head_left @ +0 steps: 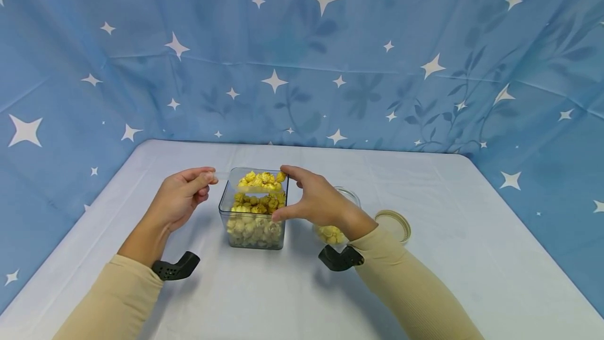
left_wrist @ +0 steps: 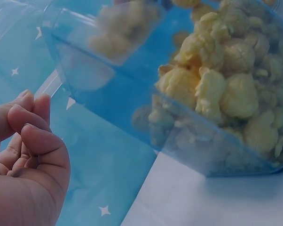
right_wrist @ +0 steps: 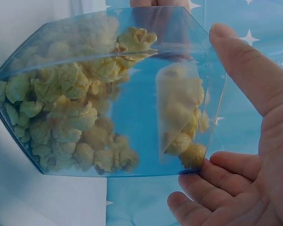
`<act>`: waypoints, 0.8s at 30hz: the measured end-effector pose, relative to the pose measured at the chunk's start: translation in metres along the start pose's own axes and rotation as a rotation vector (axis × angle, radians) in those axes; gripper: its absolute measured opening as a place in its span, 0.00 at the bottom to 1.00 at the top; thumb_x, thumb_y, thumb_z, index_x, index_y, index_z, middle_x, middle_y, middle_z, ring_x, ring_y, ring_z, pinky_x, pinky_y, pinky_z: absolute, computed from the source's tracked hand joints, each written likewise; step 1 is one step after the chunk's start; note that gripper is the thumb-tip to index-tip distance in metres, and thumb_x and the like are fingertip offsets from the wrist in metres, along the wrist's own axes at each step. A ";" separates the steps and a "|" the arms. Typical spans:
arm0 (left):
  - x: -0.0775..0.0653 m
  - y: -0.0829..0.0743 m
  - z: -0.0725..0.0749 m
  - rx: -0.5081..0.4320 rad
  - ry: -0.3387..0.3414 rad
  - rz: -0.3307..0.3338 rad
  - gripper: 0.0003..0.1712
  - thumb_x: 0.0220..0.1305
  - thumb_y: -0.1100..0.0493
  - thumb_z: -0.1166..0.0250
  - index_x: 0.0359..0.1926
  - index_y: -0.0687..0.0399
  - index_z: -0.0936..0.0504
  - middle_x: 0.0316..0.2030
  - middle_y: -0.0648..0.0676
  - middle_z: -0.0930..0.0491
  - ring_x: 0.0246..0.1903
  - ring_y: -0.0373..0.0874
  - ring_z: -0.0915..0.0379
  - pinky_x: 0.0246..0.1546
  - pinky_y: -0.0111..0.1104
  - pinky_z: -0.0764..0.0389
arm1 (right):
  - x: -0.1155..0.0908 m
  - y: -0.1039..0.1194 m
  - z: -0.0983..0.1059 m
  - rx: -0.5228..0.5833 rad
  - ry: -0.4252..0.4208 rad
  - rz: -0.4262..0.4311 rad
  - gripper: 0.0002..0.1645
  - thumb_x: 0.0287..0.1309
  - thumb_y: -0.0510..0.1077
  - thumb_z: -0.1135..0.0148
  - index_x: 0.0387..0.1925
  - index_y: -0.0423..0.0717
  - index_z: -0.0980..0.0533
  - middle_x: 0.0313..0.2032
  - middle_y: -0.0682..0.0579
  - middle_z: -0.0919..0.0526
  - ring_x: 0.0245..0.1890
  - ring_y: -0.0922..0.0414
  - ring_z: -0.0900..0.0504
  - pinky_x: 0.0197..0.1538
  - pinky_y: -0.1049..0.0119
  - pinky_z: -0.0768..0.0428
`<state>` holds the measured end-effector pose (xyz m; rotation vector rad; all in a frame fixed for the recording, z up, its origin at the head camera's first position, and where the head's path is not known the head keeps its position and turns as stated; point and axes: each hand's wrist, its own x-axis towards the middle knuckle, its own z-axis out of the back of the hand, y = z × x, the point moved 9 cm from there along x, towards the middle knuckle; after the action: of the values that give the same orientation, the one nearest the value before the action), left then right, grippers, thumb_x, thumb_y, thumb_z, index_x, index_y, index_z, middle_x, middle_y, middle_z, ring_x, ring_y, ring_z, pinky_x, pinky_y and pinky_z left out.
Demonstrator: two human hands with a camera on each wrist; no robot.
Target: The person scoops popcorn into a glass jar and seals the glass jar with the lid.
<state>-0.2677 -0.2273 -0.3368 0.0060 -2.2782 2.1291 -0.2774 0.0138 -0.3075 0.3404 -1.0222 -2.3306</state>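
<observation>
A clear square container stands on the table, partly filled with yellow popcorn. My left hand pinches the thin handle of a clear scoop between thumb and fingertips. Heaped with popcorn, the scoop's bowl lies level at the container's mouth, towards its far side. From the right, my right hand spans the container's rim, its thumb at the near corner and its fingers at the far one. In the right wrist view, the fingers touch the container's edge beside the raised popcorn.
Behind my right forearm stands a clear jar with popcorn in it, partly hidden. A round gold-rimmed lid lies to its right. A white cloth covers the table; a blue star-patterned curtain hangs along the back and sides.
</observation>
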 end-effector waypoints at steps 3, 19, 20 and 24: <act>0.001 0.001 -0.003 -0.020 0.003 -0.001 0.20 0.75 0.57 0.41 0.58 0.68 0.28 0.35 0.45 0.20 0.29 0.35 0.33 0.33 0.25 0.26 | 0.000 -0.001 0.000 -0.003 0.003 -0.001 0.63 0.46 0.60 0.20 0.77 0.50 0.44 0.74 0.54 0.40 0.70 0.45 0.36 0.66 0.51 0.32; -0.002 0.001 0.000 0.039 0.016 -0.005 0.19 0.75 0.57 0.41 0.57 0.67 0.26 0.36 0.45 0.20 0.29 0.36 0.33 0.35 0.26 0.25 | 0.000 -0.001 -0.001 0.003 0.007 -0.016 0.63 0.47 0.59 0.20 0.78 0.49 0.45 0.74 0.52 0.40 0.70 0.44 0.36 0.66 0.50 0.31; -0.003 0.000 0.000 0.047 0.016 -0.006 0.19 0.75 0.56 0.40 0.57 0.66 0.25 0.36 0.45 0.20 0.29 0.36 0.33 0.35 0.26 0.25 | -0.001 -0.001 -0.001 0.003 0.006 -0.016 0.63 0.47 0.59 0.20 0.78 0.49 0.45 0.74 0.52 0.40 0.70 0.44 0.36 0.66 0.50 0.31; -0.005 -0.003 0.003 0.063 0.013 -0.013 0.18 0.75 0.56 0.40 0.56 0.66 0.25 0.36 0.45 0.20 0.29 0.36 0.33 0.35 0.26 0.25 | 0.000 0.000 -0.001 -0.003 0.003 -0.011 0.64 0.47 0.59 0.20 0.78 0.48 0.45 0.74 0.52 0.40 0.70 0.44 0.35 0.66 0.50 0.31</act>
<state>-0.2624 -0.2311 -0.3346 0.0082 -2.1974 2.1874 -0.2770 0.0136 -0.3080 0.3494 -1.0170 -2.3405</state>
